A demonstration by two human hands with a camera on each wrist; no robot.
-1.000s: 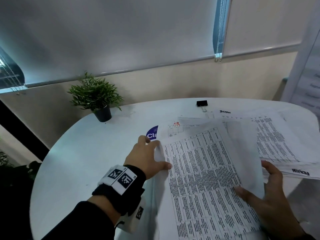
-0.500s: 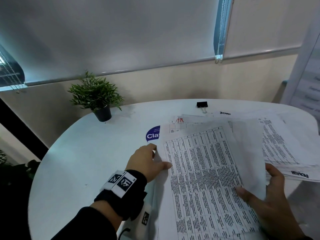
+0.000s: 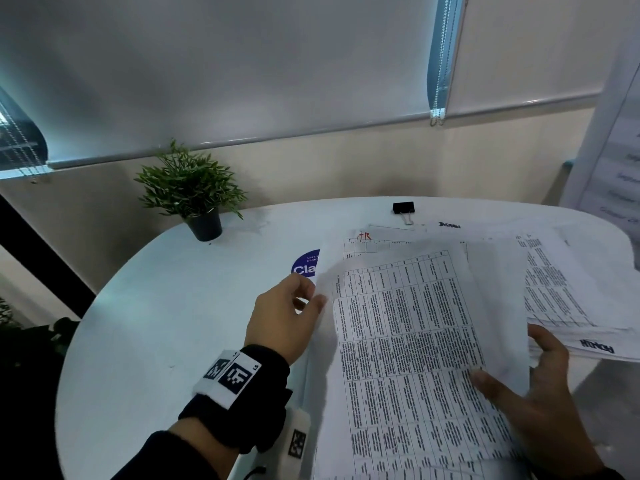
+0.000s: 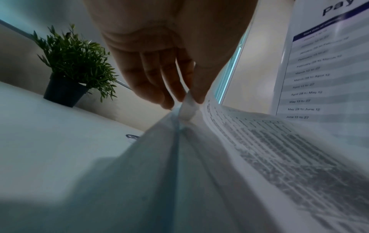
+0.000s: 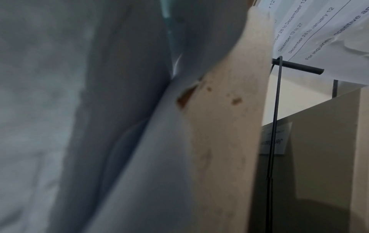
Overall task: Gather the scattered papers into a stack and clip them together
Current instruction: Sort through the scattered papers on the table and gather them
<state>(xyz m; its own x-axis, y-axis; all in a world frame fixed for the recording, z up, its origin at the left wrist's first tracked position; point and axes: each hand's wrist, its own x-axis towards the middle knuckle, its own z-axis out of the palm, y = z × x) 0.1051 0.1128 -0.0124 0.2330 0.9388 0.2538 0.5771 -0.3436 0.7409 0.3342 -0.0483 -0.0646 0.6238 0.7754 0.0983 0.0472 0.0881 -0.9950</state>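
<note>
I hold a bundle of printed sheets (image 3: 408, 341) with dense tables, lifted off the white table (image 3: 173, 323). My left hand (image 3: 304, 299) pinches its left edge between thumb and fingers; the left wrist view shows that pinch on the paper edge (image 4: 187, 108). My right hand (image 3: 512, 368) grips the right edge, thumb on top and fingers behind. More papers (image 3: 568, 292) lie spread on the table to the right. A black binder clip (image 3: 403, 208) sits at the table's far side. The right wrist view shows only blurred paper (image 5: 99, 126) close up.
A small potted plant (image 3: 194, 195) stands at the table's back left. A round blue sticker (image 3: 306, 265) is partly covered by the sheets. A printed poster on a stand (image 3: 620, 150) rises at the right. A wall and window blinds are behind.
The held bundle has shifted slightly up and away from me. My left thumb has moved from lying over the page to pinching its edge. The right hand keeps its grip.
</note>
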